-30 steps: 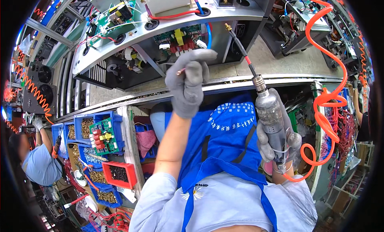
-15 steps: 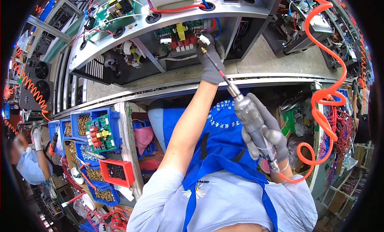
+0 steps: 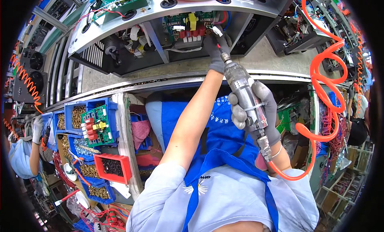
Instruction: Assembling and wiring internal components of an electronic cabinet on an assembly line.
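Above a workbench's steel edge (image 3: 160, 81), two grey-gloved hands meet: the right hand (image 3: 269, 118) wraps its fingers around one silver pneumatic driver (image 3: 241, 82) trailing an orange coiled hose (image 3: 289, 176); the left hand (image 3: 214, 59) reaches into an open black-and-silver metal chassis (image 3: 256, 8), hiding the driver's tip, its finger grip impossible to tell. At left sit one red plastic bin (image 3: 129, 174), at least five blue ones (image 3: 113, 112) and one green circuit board (image 3: 97, 128).

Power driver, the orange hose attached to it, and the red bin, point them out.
Power driver (image 3: 239, 79), head view: its metal body.
Orange hose (image 3: 315, 75), head view: its coiled stretch.
Red bin (image 3: 127, 170), head view: its right wall.
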`<state>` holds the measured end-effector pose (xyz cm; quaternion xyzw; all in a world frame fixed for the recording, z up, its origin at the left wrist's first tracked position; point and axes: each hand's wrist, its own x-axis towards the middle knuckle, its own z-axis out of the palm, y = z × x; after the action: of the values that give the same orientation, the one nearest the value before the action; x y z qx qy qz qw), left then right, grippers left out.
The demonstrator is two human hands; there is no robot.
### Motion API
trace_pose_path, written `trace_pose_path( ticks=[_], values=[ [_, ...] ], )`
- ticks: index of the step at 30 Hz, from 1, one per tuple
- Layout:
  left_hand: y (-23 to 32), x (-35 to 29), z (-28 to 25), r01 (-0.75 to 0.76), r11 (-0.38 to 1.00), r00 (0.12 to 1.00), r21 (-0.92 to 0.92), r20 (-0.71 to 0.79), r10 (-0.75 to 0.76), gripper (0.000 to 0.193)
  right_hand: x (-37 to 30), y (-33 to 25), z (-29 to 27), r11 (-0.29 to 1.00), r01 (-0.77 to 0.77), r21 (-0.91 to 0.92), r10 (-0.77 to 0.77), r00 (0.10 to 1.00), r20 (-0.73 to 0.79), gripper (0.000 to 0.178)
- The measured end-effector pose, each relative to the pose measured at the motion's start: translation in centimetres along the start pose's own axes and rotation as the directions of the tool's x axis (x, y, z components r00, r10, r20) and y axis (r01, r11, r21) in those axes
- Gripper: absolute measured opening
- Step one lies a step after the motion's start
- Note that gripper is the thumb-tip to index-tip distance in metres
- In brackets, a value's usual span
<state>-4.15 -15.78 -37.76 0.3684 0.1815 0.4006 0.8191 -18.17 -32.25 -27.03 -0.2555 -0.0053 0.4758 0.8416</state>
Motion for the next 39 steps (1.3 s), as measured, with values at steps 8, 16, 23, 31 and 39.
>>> trace_pose_path(
  ticks=[8, 16, 23, 31, 39],
  values=[
    [1.0, -0.2, 0.4, -0.012, 1.0, 0.999, -0.022, -0.043, 0.011, 0.033, 1.7, 0.3, -1.7, 0.999, -0.032, 0.037, 0.028, 0.993, 0.119, 0.063],
    [-0.2, -0.3, 1.1, -0.01, 0.999, 0.999, -0.039, -0.041, 0.009, 0.032, 1.5, -0.3, -1.4, 0.822, -0.21, 0.53, 0.027, 0.943, 0.332, 0.067],
    [-1.5, 0.7, -0.8, -0.043, 0.999, 0.998, -0.007, 0.051, 0.044, 0.027, 2.1, 3.3, -0.5, 0.944, 0.124, -0.307, -0.136, 0.991, -0.017, 0.069],
    [-3.9, 2.9, -1.6, -0.071, 0.974, 0.997, 0.216, 0.058, 0.059, 0.028, 1.7, 3.2, 0.0, 0.907, 0.132, -0.4, -0.171, 0.983, -0.061, 0.074],
    [2.6, -3.5, -6.0, 0.49, 0.869, 0.841, 0.067, 0.228, -0.491, 0.02, -6.9, -3.7, -1.2, 0.9, 0.111, -0.421, -0.173, 0.979, -0.111, 0.086]
  ],
)
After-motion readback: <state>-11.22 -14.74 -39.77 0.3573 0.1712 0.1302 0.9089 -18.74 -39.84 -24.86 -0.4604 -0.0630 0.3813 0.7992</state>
